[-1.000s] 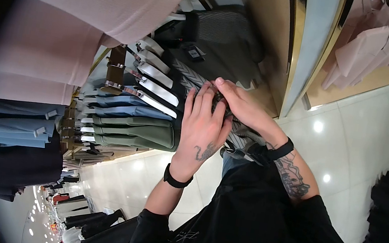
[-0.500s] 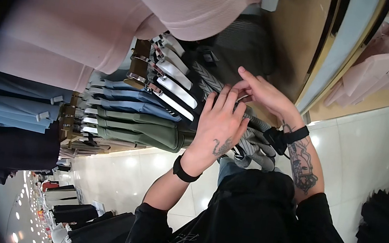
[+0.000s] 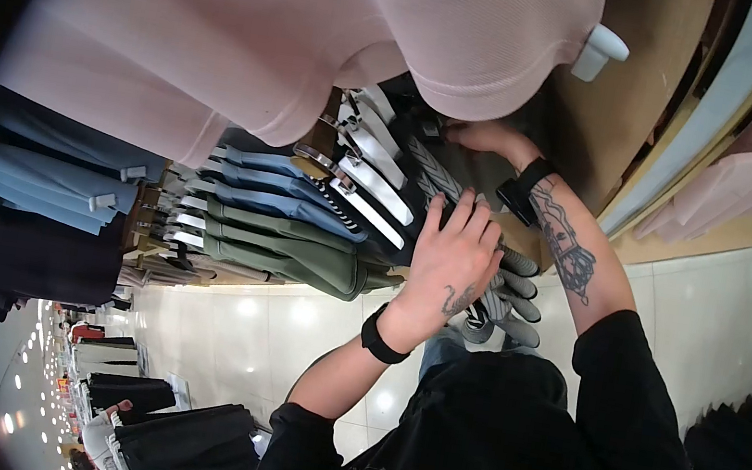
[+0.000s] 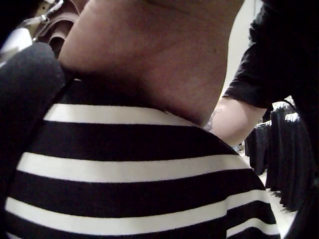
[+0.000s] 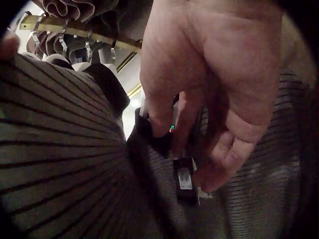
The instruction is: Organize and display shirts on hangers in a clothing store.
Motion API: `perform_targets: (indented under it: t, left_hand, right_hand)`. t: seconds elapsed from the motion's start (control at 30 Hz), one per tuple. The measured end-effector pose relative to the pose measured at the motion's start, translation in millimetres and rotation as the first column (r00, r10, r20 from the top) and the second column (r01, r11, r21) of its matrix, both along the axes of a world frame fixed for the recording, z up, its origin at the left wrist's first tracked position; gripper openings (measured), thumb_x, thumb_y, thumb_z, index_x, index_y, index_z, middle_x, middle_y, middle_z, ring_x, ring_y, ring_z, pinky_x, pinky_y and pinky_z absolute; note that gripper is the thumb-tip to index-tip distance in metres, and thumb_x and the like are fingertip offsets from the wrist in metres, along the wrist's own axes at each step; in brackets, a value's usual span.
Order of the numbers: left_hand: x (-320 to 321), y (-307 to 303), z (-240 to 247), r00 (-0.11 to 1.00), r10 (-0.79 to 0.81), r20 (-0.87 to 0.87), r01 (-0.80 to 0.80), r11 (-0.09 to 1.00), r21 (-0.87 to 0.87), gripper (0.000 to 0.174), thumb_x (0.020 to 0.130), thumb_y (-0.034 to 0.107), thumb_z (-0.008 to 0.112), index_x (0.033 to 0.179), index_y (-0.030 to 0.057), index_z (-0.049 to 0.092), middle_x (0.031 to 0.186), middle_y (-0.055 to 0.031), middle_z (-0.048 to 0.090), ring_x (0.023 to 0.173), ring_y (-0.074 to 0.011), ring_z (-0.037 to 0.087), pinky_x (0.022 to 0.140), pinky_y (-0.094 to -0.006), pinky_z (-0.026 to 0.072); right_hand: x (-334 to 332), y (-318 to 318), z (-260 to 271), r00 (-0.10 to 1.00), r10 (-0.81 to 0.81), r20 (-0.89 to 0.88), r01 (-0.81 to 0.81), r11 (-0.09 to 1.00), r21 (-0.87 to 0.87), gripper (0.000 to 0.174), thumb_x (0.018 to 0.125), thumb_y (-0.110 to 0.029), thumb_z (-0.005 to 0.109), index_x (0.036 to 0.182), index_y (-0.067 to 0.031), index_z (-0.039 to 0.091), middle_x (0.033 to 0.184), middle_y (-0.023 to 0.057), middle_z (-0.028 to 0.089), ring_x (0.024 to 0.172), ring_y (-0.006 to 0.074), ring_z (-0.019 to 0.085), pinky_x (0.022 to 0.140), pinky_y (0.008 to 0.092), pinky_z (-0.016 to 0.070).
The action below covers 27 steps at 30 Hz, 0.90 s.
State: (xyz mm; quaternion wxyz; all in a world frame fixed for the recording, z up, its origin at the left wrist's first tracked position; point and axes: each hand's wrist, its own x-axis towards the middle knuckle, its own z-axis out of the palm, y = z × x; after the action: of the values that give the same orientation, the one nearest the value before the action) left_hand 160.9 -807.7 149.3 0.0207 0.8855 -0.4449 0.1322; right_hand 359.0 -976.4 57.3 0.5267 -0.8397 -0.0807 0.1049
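Note:
My left hand (image 3: 460, 223) lies flat with straight fingers on a row of hanging striped garments (image 3: 432, 173). In the left wrist view the palm presses on black-and-white striped cloth (image 4: 124, 174). My right hand (image 3: 469, 134) reaches further up the rail, under a pink garment (image 3: 281, 26). The right wrist view shows the right hand (image 5: 172, 132) pinching a small black tag (image 5: 184, 180) between thumb and fingers, against dark fine-striped fabric (image 5: 60, 149). White hanger clips (image 3: 374, 181) line the rail beside the stripes.
Blue trousers (image 3: 257, 188) and green trousers (image 3: 295, 257) hang to the left of my left hand. A wooden wall panel (image 3: 638, 109) stands behind the rail. More pink clothes (image 3: 743, 183) hang at the right, and black garments (image 3: 180, 439) at the lower left above a glossy tiled floor (image 3: 733, 318).
My right hand has left the spot beside my left hand and moved up the rail to the tags. My left hand has stayed flat on the striped garments.

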Motion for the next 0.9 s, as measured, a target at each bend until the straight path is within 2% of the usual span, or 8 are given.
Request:
perform_targets:
  t: [0.17, 0.2, 0.37, 0.47, 0.57, 0.63, 0.77, 0.9]
  left_hand:
    - [-1.1, -1.6, 0.0, 1.000, 0.020, -0.001, -0.020, 1.000, 0.000, 0.030, 0.088, 0.025, 0.077, 0.109, 0.0054, 0.068, 0.129, -0.0161, 0.063, 0.139, -0.0348, 0.053, 0.119, -0.0602, 0.0368]
    - [-1.1, -1.9, 0.6, 1.000, 0.022, 0.001, -0.022, 1.000, 0.001, 0.030, 0.088, 0.025, 0.077, 0.109, 0.0054, 0.068, 0.129, -0.0160, 0.063, 0.139, -0.0348, 0.053, 0.119, -0.0602, 0.0365]
    - [-1.1, -2.9, 0.8, 1.000, 0.024, -0.003, -0.024, 1.000, -0.009, 0.029, 0.089, 0.025, 0.076, 0.108, 0.0050, 0.068, 0.126, -0.0154, 0.063, 0.138, -0.0348, 0.053, 0.120, -0.0602, 0.0347]
    - [-0.8, -2.6, 1.9, 1.000, 0.020, -0.007, -0.020, 1.000, -0.001, 0.028, 0.089, 0.026, 0.076, 0.107, 0.0049, 0.068, 0.125, -0.0153, 0.063, 0.138, -0.0349, 0.053, 0.121, -0.0599, 0.0342]
    - [-0.3, -2.5, 0.5, 1.000, 0.021, -0.003, -0.021, 1.000, -0.003, 0.029, 0.089, 0.026, 0.076, 0.107, 0.0050, 0.068, 0.124, -0.0150, 0.063, 0.138, -0.0351, 0.053, 0.121, -0.0595, 0.0344]
    - [-0.2, -2.2, 1.0, 1.000, 0.014, -0.006, -0.014, 1.000, -0.013, 0.028, 0.089, 0.025, 0.076, 0.107, 0.0050, 0.068, 0.124, -0.0147, 0.063, 0.138, -0.0352, 0.053, 0.121, -0.0594, 0.0346]
    - [0.1, -2.0, 0.4, 1.000, 0.013, -0.004, -0.013, 1.000, -0.021, 0.028, 0.089, 0.025, 0.076, 0.107, 0.0051, 0.068, 0.123, -0.0143, 0.063, 0.138, -0.0353, 0.053, 0.120, -0.0591, 0.0350]
    - [-0.1, -1.2, 0.3, 1.000, 0.015, -0.009, -0.015, 1.000, -0.014, 0.028, 0.089, 0.025, 0.076, 0.107, 0.0053, 0.068, 0.122, -0.0142, 0.063, 0.138, -0.0354, 0.053, 0.120, -0.0587, 0.0351]
  right_hand:
    - [-6.2, 10.6, 42.1, 1.000, -0.007, -0.010, 0.005, 0.977, -0.212, 0.039, 0.094, -0.022, 0.065, 0.126, -0.0038, 0.075, 0.109, 0.0174, 0.076, 0.087, 0.0267, 0.074, 0.068, 0.0399, 0.0598]
    - [-7.2, 15.0, 44.7, 1.000, -0.015, -0.011, 0.012, 0.967, -0.253, 0.040, 0.092, -0.018, 0.063, 0.128, -0.0015, 0.074, 0.113, 0.0200, 0.077, 0.094, 0.0330, 0.075, 0.081, 0.0435, 0.0598]
    - [-25.1, 15.4, 63.6, 0.988, 0.062, 0.140, -0.004, 0.924, -0.381, 0.051, 0.090, -0.015, 0.064, 0.139, 0.0011, 0.065, 0.131, 0.0242, 0.070, 0.111, 0.0369, 0.070, 0.096, 0.0460, 0.0551]
    - [33.3, 27.5, -13.7, 0.981, 0.091, 0.172, -0.053, 0.976, -0.211, 0.058, 0.089, -0.013, 0.065, 0.145, 0.0012, 0.059, 0.139, 0.0242, 0.065, 0.120, 0.0369, 0.065, 0.104, 0.0467, 0.0502]
    - [92.3, 38.2, -106.2, 0.987, 0.119, 0.112, -0.136, 0.978, 0.160, 0.066, 0.087, -0.011, 0.066, 0.151, 0.0014, 0.054, 0.148, 0.0241, 0.061, 0.129, 0.0369, 0.061, 0.112, 0.0473, 0.0453]
    - [75.9, 36.8, -83.6, 0.983, 0.171, 0.067, -0.180, 0.971, 0.159, 0.069, 0.087, -0.011, 0.067, 0.153, 0.0008, 0.051, 0.148, 0.0237, 0.060, 0.131, 0.0371, 0.058, 0.115, 0.0475, 0.0428]
    - [21.0, 26.0, 11.3, 0.947, 0.150, 0.283, -0.094, 0.975, -0.202, 0.058, 0.087, -0.017, 0.069, 0.142, -0.0035, 0.058, 0.137, 0.0200, 0.066, 0.122, 0.0377, 0.061, 0.110, 0.0467, 0.0462]
    - [19.8, 29.9, 21.6, 0.902, 0.128, 0.413, -0.009, 0.961, -0.278, 0.055, 0.087, -0.016, 0.069, 0.139, -0.0035, 0.060, 0.134, 0.0200, 0.067, 0.121, 0.0378, 0.062, 0.109, 0.0468, 0.0470]
